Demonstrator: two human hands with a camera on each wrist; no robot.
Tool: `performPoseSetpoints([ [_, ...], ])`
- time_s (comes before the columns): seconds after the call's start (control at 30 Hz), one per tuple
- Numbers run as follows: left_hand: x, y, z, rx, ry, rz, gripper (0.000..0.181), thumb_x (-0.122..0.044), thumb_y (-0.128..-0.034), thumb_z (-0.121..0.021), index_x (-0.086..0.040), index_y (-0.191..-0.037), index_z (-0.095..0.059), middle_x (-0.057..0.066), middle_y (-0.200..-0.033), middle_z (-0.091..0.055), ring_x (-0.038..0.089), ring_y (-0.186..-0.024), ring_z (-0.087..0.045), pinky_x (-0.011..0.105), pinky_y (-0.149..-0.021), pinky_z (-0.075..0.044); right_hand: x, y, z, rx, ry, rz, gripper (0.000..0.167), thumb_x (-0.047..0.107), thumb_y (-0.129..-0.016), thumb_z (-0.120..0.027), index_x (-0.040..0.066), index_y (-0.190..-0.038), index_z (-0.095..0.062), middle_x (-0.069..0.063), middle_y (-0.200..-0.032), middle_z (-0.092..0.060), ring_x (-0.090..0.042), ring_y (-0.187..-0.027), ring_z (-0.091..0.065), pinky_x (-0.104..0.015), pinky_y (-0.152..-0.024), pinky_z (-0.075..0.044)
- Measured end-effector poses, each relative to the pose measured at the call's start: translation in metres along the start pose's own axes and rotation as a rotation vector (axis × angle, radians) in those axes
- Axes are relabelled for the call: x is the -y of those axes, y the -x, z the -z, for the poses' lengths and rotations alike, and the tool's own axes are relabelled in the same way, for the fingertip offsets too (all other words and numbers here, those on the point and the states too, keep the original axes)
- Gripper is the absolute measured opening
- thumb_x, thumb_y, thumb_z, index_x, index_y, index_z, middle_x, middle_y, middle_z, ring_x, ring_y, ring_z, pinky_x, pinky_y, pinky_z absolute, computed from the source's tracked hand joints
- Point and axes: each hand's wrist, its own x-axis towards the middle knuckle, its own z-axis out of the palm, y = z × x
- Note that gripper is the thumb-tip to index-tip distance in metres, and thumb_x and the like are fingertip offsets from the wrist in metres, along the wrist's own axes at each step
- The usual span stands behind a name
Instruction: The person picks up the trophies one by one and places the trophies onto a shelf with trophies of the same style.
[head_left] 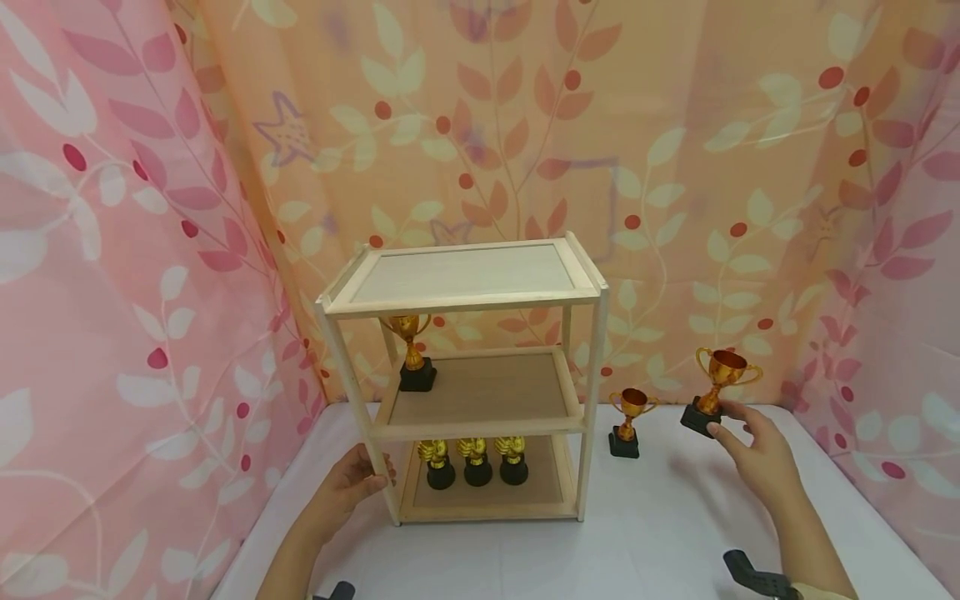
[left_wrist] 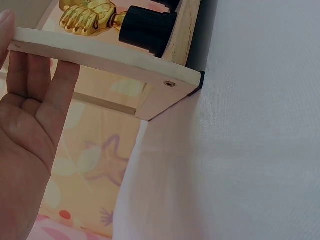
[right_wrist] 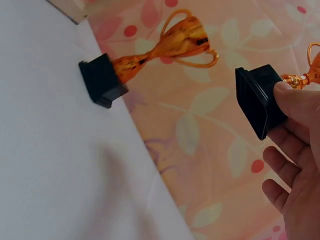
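Observation:
My right hand (head_left: 762,454) pinches the black base of a gold trophy cup (head_left: 724,372) between thumb and fingers, lifted above the table and slightly tilted. A second trophy cup (head_left: 633,405) stands upright on the table, left of that hand. With thumb and fingers my left hand (head_left: 347,492) grips the front left post of a small wooden shelf (head_left: 480,432). Another trophy cup (head_left: 412,354) stands at the left of the middle tier, its top partly hidden by the top board. Three gold fist-shaped trophies (head_left: 477,462) stand in a row on the bottom tier.
The shelf's top board (head_left: 465,273) holds nothing. White cloth covers the table (head_left: 630,533). Patterned curtains (head_left: 525,125) hang behind and at both sides. Dark wrist straps (head_left: 757,575) show at the lower edge.

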Motion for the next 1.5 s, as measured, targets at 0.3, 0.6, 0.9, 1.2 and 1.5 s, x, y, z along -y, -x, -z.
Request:
performPoseSetpoints([
  [0.3, -0.003, 0.001, -0.002, -0.019, -0.019, 0.036, 0.024, 0.0, -0.1007, -0.058, 0.007, -0.12, -0.045, 0.004, -0.113, -0.063, 0.026, -0.109, -0.066, 0.035, -0.096, -0.055, 0.026, 0.003, 0.008, -0.033, -0.011, 0.045, 0.059, 0.037, -0.102, -0.063, 0.001, -0.147, -0.049, -0.031, -0.14, -0.053, -0.052, -0.129, -0.044, -0.074, -0.101, -0.033],
  [0.6, -0.002, -0.001, 0.001, -0.016, -0.025, 0.028, 0.021, 0.0, -0.101, -0.058, 0.004, -0.119, -0.047, 0.005, -0.113, -0.062, 0.024, -0.109, -0.066, 0.036, -0.096, -0.055, 0.06, 0.007, 0.021, -0.02, -0.023, -0.026, 0.062, 0.042, -0.101, -0.062, 0.009, -0.151, -0.047, -0.028, -0.144, -0.051, -0.055, -0.13, -0.042, -0.081, -0.09, -0.033],
  [0.9, -0.003, -0.001, -0.001, -0.028, -0.036, 0.038, 0.022, 0.0, -0.1003, -0.059, 0.005, -0.119, -0.048, 0.006, -0.113, -0.062, 0.024, -0.108, -0.065, 0.036, -0.096, -0.055, 0.088, 0.014, 0.031, -0.054, -0.066, 0.0, 0.058, 0.037, -0.099, -0.067, 0.01, -0.148, -0.051, -0.027, -0.143, -0.052, -0.052, -0.129, -0.042, -0.083, -0.09, -0.031],
  [1.2, -0.002, -0.001, 0.0, -0.02, -0.036, 0.03, 0.023, 0.0, -0.1004, -0.059, 0.005, -0.12, -0.047, 0.005, -0.113, -0.063, 0.02, -0.107, -0.066, 0.035, -0.096, -0.055, 0.111, 0.021, 0.034, -0.074, -0.118, 0.039, 0.053, 0.031, -0.097, -0.072, 0.014, -0.144, -0.056, -0.019, -0.139, -0.057, -0.027, -0.125, -0.047, -0.084, -0.097, -0.026],
  [1.5, 0.0, -0.001, 0.0, -0.021, -0.027, 0.016, 0.021, 0.002, -0.1002, -0.058, 0.002, -0.118, -0.048, 0.004, -0.113, -0.063, 0.016, -0.105, -0.066, 0.034, -0.096, -0.055, 0.133, 0.029, 0.033, -0.091, -0.154, 0.15, 0.047, 0.023, -0.092, -0.078, 0.021, -0.136, -0.062, 0.038, -0.117, -0.051, 0.014, -0.11, -0.042, -0.083, -0.097, -0.029],
])
